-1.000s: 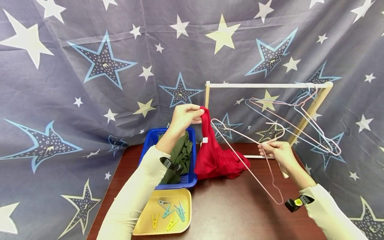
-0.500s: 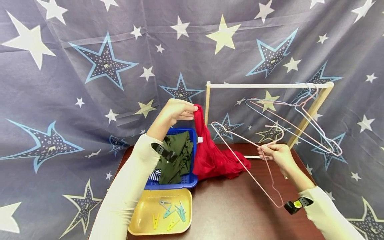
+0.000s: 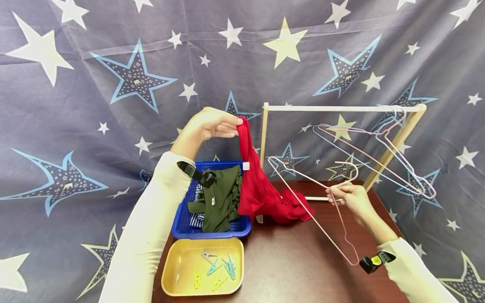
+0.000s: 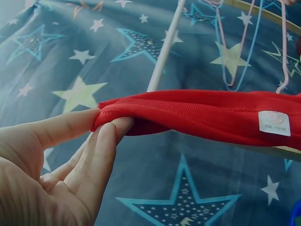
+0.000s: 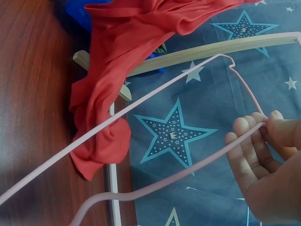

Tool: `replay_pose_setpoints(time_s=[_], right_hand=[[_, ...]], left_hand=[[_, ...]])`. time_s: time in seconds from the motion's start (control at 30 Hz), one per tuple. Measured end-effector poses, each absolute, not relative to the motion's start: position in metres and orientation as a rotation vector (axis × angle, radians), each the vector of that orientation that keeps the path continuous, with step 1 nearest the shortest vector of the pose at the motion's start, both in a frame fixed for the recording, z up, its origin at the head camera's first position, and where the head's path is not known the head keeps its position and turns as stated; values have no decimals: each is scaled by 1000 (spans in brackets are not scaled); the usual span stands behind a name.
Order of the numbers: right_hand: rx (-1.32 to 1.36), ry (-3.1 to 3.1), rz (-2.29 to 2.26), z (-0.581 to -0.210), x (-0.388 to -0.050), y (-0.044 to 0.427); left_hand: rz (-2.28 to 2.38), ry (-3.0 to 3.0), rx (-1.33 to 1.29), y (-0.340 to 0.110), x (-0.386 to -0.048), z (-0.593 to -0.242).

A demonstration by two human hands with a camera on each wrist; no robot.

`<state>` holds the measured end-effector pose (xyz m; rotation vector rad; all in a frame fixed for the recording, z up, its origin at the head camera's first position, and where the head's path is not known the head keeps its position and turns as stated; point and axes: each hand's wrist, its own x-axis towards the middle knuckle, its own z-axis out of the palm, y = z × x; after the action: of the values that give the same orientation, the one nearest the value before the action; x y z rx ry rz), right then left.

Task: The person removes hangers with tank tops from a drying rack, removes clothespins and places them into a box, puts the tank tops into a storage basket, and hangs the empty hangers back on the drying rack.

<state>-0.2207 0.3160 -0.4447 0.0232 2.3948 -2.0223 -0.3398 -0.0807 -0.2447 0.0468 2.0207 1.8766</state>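
My left hand (image 3: 214, 124) pinches one end of a red garment (image 3: 254, 185) between thumb and fingers and holds it up. A white label (image 4: 274, 123) shows on the cloth in the left wrist view. The garment's lower part lies bunched on the table behind a pink wire hanger. My right hand (image 3: 350, 197) pinches that pink hanger (image 3: 303, 174) near the base of its hook, with one shoulder pointing left toward the cloth. In the right wrist view, the hanger's bar crosses in front of the red garment (image 5: 101, 108); whether they touch I cannot tell.
Behind stands a white and wooden rack (image 3: 333, 108), two hangers (image 3: 373, 134) at its right end. A blue basket (image 3: 179, 225) on the left holds a green garment (image 3: 223, 198) and a striped one. In front, a yellow tray (image 3: 178, 269) holds several clothespins (image 3: 229, 268).
My left hand has moved left and up, drawing the red garment's end with it and uncovering more of the blue basket. My right hand and the pink hanger have barely moved.
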Motion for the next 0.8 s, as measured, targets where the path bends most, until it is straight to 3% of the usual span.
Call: replay_pose_setpoints(time_s=[0.27, 0.8], right_hand=[[30, 2383, -2028, -446, -221, 316], [53, 2409, -1987, -451, -222, 320]], left_hand=[[2072, 1891, -7, -86, -344, -200], [2435, 1683, -243, -123, -355, -75]])
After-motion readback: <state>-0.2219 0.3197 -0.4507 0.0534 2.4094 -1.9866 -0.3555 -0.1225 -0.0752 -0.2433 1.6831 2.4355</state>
